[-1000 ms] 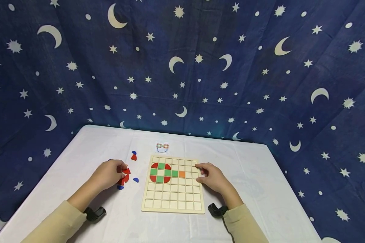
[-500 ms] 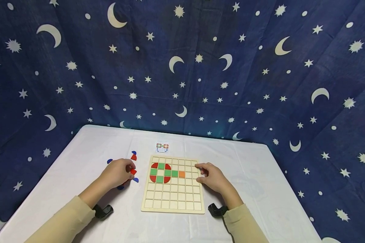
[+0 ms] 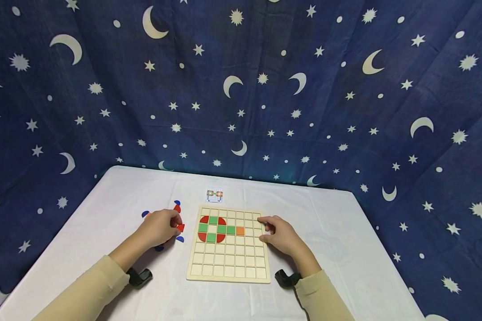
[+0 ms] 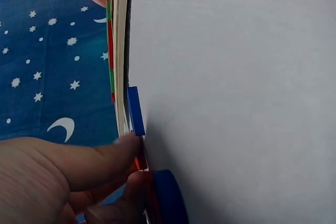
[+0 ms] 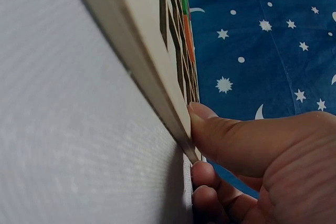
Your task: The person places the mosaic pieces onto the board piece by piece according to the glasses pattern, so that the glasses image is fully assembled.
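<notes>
The left hand [image 3: 159, 225] pinches a red piece [image 3: 180, 228], with a strip of white table [image 3: 237, 305] between it and the board's [image 3: 229, 248] left edge. A blue piece [image 3: 180, 239] lies just nearer. The right hand [image 3: 282, 232] rests on the board's right edge, thumb and forefinger apart; table stretches beyond.

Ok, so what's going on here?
A person's left hand pinches a red piece left of the wooden grid board, near blue pieces. The right hand touches the board's right edge. On the board, red corner pieces and green squares form a ring; another green square, then an orange square, extend rightward. A pattern card lies beyond the board.
</notes>
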Motion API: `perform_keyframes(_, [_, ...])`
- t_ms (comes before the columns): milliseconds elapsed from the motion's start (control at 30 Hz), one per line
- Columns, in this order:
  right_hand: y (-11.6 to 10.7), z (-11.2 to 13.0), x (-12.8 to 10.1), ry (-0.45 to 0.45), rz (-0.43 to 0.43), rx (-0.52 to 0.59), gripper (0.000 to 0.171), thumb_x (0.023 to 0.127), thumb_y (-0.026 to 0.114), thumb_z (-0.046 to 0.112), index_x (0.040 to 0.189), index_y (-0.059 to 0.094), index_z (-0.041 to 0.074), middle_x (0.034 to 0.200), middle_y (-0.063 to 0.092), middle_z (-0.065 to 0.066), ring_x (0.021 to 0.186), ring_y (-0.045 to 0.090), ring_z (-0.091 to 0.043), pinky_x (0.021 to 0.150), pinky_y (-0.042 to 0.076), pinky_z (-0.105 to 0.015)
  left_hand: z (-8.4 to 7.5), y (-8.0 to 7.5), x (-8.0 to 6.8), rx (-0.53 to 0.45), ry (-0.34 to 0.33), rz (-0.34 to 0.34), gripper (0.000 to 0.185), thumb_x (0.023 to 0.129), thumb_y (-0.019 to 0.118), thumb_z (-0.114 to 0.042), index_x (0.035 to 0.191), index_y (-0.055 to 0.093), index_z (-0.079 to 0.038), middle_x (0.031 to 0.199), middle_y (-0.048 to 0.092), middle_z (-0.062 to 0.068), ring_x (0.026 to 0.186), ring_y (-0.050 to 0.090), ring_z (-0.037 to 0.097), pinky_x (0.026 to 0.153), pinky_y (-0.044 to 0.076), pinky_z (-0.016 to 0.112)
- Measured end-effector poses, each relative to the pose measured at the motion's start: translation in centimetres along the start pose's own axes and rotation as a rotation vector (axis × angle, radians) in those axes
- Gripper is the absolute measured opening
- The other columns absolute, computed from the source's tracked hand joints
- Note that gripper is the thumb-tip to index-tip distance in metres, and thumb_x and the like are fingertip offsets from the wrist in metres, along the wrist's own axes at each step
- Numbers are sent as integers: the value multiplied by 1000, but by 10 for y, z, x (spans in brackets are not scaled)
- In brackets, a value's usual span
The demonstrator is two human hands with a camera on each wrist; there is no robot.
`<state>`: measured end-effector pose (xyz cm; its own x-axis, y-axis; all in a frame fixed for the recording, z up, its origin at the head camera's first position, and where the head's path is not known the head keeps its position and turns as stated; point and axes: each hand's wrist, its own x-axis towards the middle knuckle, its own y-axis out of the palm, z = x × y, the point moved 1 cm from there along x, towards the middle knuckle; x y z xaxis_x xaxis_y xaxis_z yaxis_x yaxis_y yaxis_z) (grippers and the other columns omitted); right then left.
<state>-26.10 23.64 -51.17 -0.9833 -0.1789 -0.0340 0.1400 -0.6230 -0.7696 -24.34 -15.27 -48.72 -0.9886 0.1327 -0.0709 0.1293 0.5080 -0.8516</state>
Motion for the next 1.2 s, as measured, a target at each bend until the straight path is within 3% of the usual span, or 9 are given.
perform_keyframes(400, [1,1,-1,4,-7,-4,57,83,90,13,137,72,20,94,57,2,85,51,-16,75,41,-33,-5,7,3,34,32,0,19,88,88,-17,90,68,-18,83,61,0,77,56,19,68,44,34])
perform_keyframes(600, [1,1,-1,-2,-9,-10,57,84,90,14,137,72,19,94,57,2,85,51,-16,75,41,-33,-14,6,4,25,63,-7,18,90,86,-18,96,69,-16,83,62,-1,77,56,18,71,44,34])
perform_keyframes(900, [0,0,-1,-9,-10,-17,57,83,90,14,137,72,20,94,57,3,85,51,-15,76,41,-32,-47,11,11,-32,126,4,18,93,84,-19,101,68,-15,87,64,-1,80,56,17,72,45,33])
perform_keyframes(1067, [0,1,-1,-12,-10,-16,57,83,91,14,137,72,19,94,56,3,85,51,-15,76,41,-33,-69,23,16,-63,153,23,19,92,85,-20,101,69,-17,86,62,-2,80,55,17,74,45,34])
perform_keyframes(1200, [0,0,-1,-15,-10,-11,57,84,90,14,137,72,19,94,56,3,85,51,-15,76,41,-32,-86,34,23,-69,212,22,17,93,85,-20,101,70,-17,83,61,-4,77,55,16,74,46,34])
